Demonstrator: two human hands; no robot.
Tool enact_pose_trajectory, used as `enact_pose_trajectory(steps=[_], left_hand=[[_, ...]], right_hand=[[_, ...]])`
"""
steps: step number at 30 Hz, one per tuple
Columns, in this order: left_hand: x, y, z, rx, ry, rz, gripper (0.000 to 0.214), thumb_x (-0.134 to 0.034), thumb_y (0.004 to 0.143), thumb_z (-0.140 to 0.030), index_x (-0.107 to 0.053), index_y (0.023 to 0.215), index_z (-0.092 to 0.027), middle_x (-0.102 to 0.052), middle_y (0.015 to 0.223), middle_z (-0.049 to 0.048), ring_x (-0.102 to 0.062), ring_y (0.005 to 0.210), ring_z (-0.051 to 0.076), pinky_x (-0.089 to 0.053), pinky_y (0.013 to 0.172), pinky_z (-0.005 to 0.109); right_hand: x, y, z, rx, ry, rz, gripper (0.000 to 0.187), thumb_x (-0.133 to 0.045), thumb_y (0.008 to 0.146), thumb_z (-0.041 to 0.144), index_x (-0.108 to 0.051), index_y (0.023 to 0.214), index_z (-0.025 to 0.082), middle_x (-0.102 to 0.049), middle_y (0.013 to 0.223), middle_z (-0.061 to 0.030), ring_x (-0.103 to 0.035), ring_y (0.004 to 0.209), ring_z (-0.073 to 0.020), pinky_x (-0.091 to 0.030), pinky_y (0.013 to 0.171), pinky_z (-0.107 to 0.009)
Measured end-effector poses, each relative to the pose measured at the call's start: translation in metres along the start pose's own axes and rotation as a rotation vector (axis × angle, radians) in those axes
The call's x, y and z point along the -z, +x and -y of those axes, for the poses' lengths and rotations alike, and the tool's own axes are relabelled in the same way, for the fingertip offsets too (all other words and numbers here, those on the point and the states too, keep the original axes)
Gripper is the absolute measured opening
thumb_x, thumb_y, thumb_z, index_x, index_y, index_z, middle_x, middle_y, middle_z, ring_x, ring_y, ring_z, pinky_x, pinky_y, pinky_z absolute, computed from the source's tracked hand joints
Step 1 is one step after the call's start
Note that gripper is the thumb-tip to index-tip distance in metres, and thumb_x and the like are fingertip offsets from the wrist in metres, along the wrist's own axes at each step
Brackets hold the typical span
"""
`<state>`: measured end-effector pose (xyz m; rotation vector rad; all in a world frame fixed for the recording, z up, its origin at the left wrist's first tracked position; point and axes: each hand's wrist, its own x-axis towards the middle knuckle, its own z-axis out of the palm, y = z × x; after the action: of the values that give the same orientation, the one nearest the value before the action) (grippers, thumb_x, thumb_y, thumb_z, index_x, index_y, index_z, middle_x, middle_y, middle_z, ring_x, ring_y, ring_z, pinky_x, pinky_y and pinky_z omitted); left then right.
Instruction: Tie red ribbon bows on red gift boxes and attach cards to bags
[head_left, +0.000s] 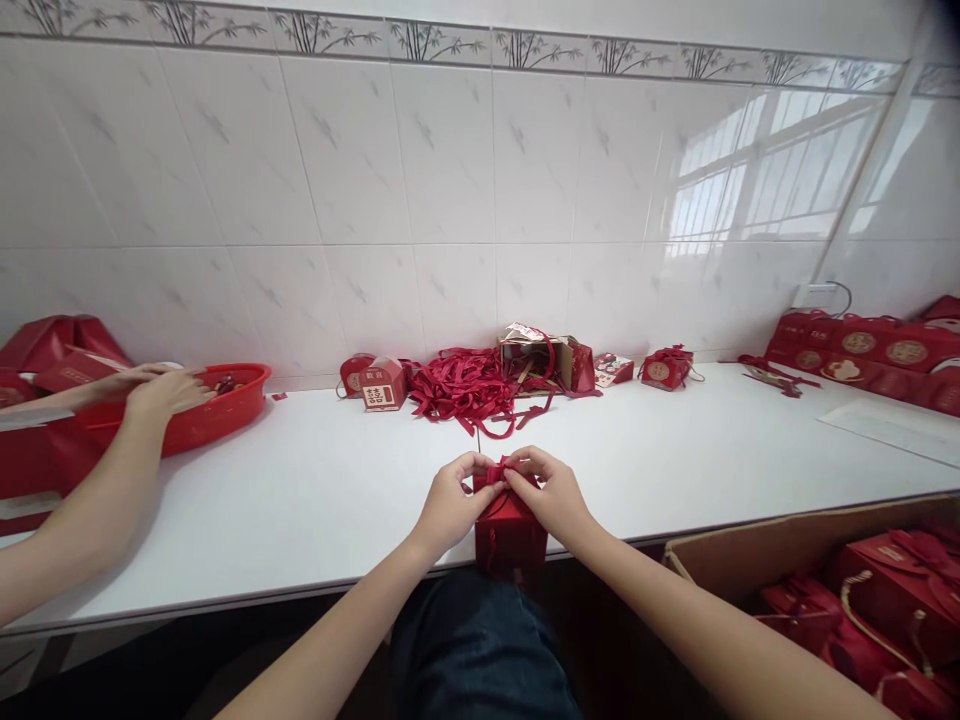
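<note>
A red gift box [511, 535] stands at the front edge of the white table, right before me. On its top sits a red ribbon bow [498, 474]. My left hand [459, 497] pinches the bow's left side between thumb and fingers. From the other side my right hand [546, 490] grips the bow's right part in the same way. Both sets of fingertips nearly meet over the box. The fingers cover part of the knot.
A pile of red ribbons [466, 385] and an open box [536, 360] lie by the wall. At left, a co-worker's hands [161, 390] reach into a red basin [225, 415]. A cardboard carton [720, 555] with red gift boxes stands at right. Red boxes [862, 350] line the far right.
</note>
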<state>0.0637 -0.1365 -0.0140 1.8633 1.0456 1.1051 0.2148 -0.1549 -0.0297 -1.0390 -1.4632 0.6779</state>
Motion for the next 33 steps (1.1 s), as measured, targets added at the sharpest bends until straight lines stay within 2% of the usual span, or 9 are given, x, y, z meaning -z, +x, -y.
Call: enact_pose_trajectory(steps=[4,10,12,17,20,24,27,33], left_hand=[[-0.001,0.002,0.005,-0.002,-0.002,-0.028,0.013,-0.063,0.071,-0.028,-0.058,0.078,-0.017,-0.063,0.081,0.0024,-0.059,0.084,0.018,-0.043,0.067,0.026],[0.001,0.003,0.007,-0.037,0.048,-0.062,0.006,-0.059,0.070,-0.021,-0.059,0.074,-0.017,-0.063,0.078,0.0014,-0.058,0.080,0.016,-0.043,0.067,0.026],[0.002,0.003,0.006,-0.039,0.062,-0.066,0.005,-0.058,0.070,-0.020,-0.060,0.074,-0.017,-0.064,0.078,0.0014,-0.058,0.080,0.016,-0.043,0.068,0.027],[0.001,0.005,0.004,-0.032,0.104,-0.058,0.006,-0.057,0.071,-0.022,-0.061,0.074,-0.018,-0.065,0.079,0.0019,-0.059,0.080,0.017,-0.043,0.069,0.028],[-0.001,0.006,0.003,-0.020,0.119,-0.073,0.006,-0.057,0.071,-0.022,-0.061,0.074,-0.018,-0.065,0.079,0.0018,-0.059,0.080,0.017,-0.043,0.067,0.027],[-0.002,0.006,0.004,-0.018,0.127,-0.076,0.005,-0.056,0.071,-0.020,-0.060,0.074,-0.018,-0.065,0.078,0.0012,-0.059,0.080,0.017,-0.043,0.066,0.026],[-0.002,0.007,0.003,-0.030,0.146,-0.066,0.004,-0.055,0.071,-0.018,-0.059,0.072,-0.018,-0.064,0.076,0.0007,-0.059,0.078,0.016,-0.042,0.064,0.025],[-0.002,0.006,0.003,-0.047,0.180,-0.050,0.004,-0.052,0.071,-0.016,-0.056,0.071,-0.018,-0.062,0.072,-0.0005,-0.057,0.072,0.015,-0.041,0.066,0.026]], right_hand=[[0.000,-0.002,0.001,0.031,-0.083,-0.004,0.014,-0.056,0.078,0.025,-0.068,0.085,0.022,-0.071,0.087,-0.0032,-0.065,0.081,-0.0190,-0.049,0.078,-0.033],[0.003,-0.003,-0.001,0.220,-0.278,0.005,0.018,-0.060,0.078,0.022,-0.073,0.090,0.020,-0.064,0.087,-0.0081,-0.062,0.083,-0.0198,-0.049,0.077,-0.033],[0.005,-0.002,-0.002,0.230,-0.327,-0.001,0.018,-0.063,0.077,0.022,-0.074,0.090,0.019,-0.061,0.088,-0.0089,-0.061,0.084,-0.0202,-0.049,0.077,-0.034],[0.004,0.001,-0.002,0.100,-0.354,0.025,0.014,-0.061,0.078,0.018,-0.075,0.081,0.019,-0.060,0.090,-0.0091,-0.059,0.087,-0.0203,-0.048,0.082,-0.034],[0.001,0.002,-0.003,-0.032,-0.355,0.022,0.013,-0.061,0.078,0.018,-0.073,0.075,0.018,-0.060,0.105,-0.0108,-0.056,0.102,-0.0237,-0.043,0.093,-0.038],[0.001,0.005,-0.005,-0.128,-0.345,0.085,0.015,-0.057,0.079,0.021,-0.071,0.074,0.018,-0.054,0.124,-0.0120,-0.041,0.125,-0.0278,-0.031,0.103,-0.044],[0.002,0.007,-0.005,-0.179,-0.299,0.141,0.017,-0.054,0.080,0.022,-0.070,0.074,0.017,-0.053,0.125,-0.0139,-0.035,0.130,-0.0269,-0.028,0.106,-0.041],[0.006,0.008,0.005,-0.299,-0.191,0.225,0.020,-0.051,0.082,0.025,-0.067,0.073,0.016,-0.056,0.121,-0.0136,-0.034,0.132,-0.0229,-0.029,0.103,-0.036]])
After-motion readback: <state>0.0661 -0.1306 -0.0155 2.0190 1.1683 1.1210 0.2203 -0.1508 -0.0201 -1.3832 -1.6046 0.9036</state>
